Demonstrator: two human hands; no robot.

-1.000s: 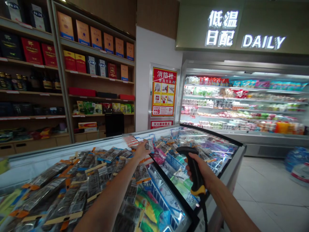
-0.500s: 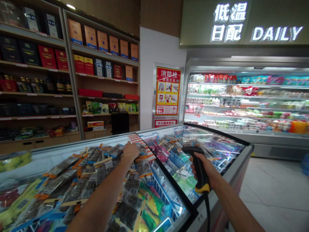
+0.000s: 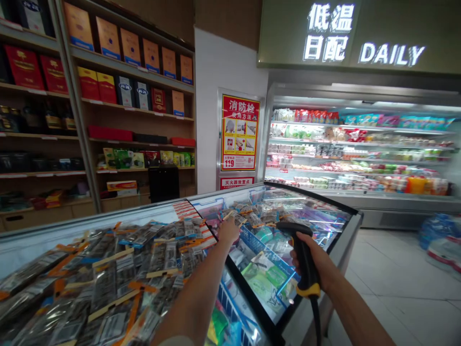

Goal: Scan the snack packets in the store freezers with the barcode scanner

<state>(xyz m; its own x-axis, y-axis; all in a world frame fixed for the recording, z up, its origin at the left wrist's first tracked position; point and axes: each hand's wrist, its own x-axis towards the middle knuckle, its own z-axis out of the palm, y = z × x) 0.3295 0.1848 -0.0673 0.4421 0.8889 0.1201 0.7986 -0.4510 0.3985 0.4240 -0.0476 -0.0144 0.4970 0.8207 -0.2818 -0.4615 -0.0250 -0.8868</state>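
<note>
1. lying at the fingertips of the left hand (image 3: pixel 229 231), a few dark packets (image 3: pixel 235 218) sit inside the freezer (image 3: pixel 347 240), just past the black bar (image 3: pixel 248 294) that crosses it.
2. the left fingers bend downward; whether they pinch a packet or merely touch one, i cannot tell.
3. on the near side of the bar, a bigger heap (image 3: pixel 124 273) of similar packets spreads leftward, with orange, blue and tan edges, and a striped red-and-white strip (image 3: pixel 183 210) behind it.
4. the right hand (image 3: pixel 319 259) has its fingers wrapped around the handle of a scanner (image 3: pixel 305 259), whose cable (image 3: pixel 316 317) hangs below.
5. near the scanner, a blue basket (image 3: pixel 257 245) and green packs (image 3: pixel 268 274) fill the far section.
6. the step in hand looks like handling packets left-handed with the scanner at the ready; the next move seems to call for a light fingertip grip and a clear cable.
7. beyond stand wooden shelves (image 3: pixel 54 217), a red poster (image 3: pixel 240 132) and a chilled display (image 3: pixel 396 216).
</note>
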